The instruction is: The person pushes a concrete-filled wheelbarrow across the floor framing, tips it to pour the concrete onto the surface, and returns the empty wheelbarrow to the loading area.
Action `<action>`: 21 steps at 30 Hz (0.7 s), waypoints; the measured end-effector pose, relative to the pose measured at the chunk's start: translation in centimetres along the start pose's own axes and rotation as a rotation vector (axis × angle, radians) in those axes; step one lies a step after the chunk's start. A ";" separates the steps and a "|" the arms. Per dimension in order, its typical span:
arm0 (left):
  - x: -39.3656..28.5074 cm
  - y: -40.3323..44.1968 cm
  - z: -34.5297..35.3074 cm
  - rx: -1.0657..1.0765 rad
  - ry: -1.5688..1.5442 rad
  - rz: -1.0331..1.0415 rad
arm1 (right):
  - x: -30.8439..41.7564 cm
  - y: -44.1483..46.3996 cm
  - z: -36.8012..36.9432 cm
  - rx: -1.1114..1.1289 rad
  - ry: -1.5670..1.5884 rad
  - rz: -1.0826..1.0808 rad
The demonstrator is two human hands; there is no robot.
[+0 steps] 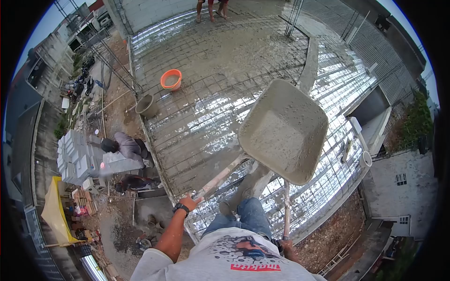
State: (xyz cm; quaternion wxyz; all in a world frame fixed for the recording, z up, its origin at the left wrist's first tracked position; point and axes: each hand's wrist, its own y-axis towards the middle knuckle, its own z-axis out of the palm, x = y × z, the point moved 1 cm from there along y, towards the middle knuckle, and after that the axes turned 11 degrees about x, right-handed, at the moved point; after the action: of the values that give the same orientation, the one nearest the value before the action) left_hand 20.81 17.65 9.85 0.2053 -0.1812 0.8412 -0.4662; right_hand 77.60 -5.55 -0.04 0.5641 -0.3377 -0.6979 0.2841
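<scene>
A wheelbarrow [257,122] with a deep tray stands in front of me, its inside coated with grey cement. My left hand [190,202] is closed around the end of its left wooden handle [219,179]. At my right side, my right hand [287,245] grips the right handle [287,206], partly hidden by my shirt and arm. My legs [253,215] are between the two handles. Under the barrow lies a shiny metal deck [206,124] covered with a rebar grid, and wet concrete [243,51] spreads over its far part.
An orange bucket [174,87] and a grey bucket [149,108] stand near the deck's left edge. Rebar columns [293,21] rise at the back, where another person's legs [212,10] show. An opening [370,105] lies right. Below left, a person [131,147] is near stacked blocks [75,154].
</scene>
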 end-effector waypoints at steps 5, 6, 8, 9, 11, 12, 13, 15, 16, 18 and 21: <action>2.3 -0.5 2.9 0.143 -0.008 -0.033 | -7.8 1.8 -2.0 -0.101 -0.181 -0.134; 2.1 -1.5 3.2 0.124 -0.004 -0.053 | -7.4 1.1 -2.4 -0.090 -0.165 -0.063; 2.5 -1.9 4.0 0.112 -0.020 -0.070 | -5.8 0.0 -2.5 -0.086 -0.161 -0.002; 2.4 -2.1 4.3 0.107 -0.027 -0.077 | -5.2 -0.3 -2.6 -0.086 -0.156 0.013; 2.5 -2.3 4.8 0.093 -0.061 -0.075 | -4.2 -0.7 -2.6 -0.084 -0.151 0.034; 2.6 -2.2 4.9 0.097 -0.064 -0.078 | -3.8 -0.9 -2.6 -0.078 -0.149 0.044; 2.7 -2.3 5.1 0.101 -0.070 -0.084 | -3.3 -0.6 -2.6 -0.074 -0.147 0.050; 2.4 -2.6 5.2 0.092 -0.070 -0.089 | -2.5 -0.2 -2.6 -0.068 -0.146 0.068; 1.9 -2.8 5.0 0.084 -0.073 -0.090 | -2.0 0.0 -2.7 -0.061 -0.146 0.078; 0.4 -3.3 4.5 0.103 -0.047 -0.132 | -0.8 0.8 -3.0 -0.045 -0.149 0.094; -0.8 -2.9 4.3 0.114 -0.080 -0.167 | 0.7 1.9 -3.6 -0.015 -0.158 0.119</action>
State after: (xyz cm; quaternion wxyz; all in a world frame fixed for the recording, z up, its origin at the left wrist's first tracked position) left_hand 24.04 13.50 10.40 0.2092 -0.2573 0.7863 -0.5213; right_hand 81.33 -3.77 -0.32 0.4868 -0.3592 -0.7212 0.3375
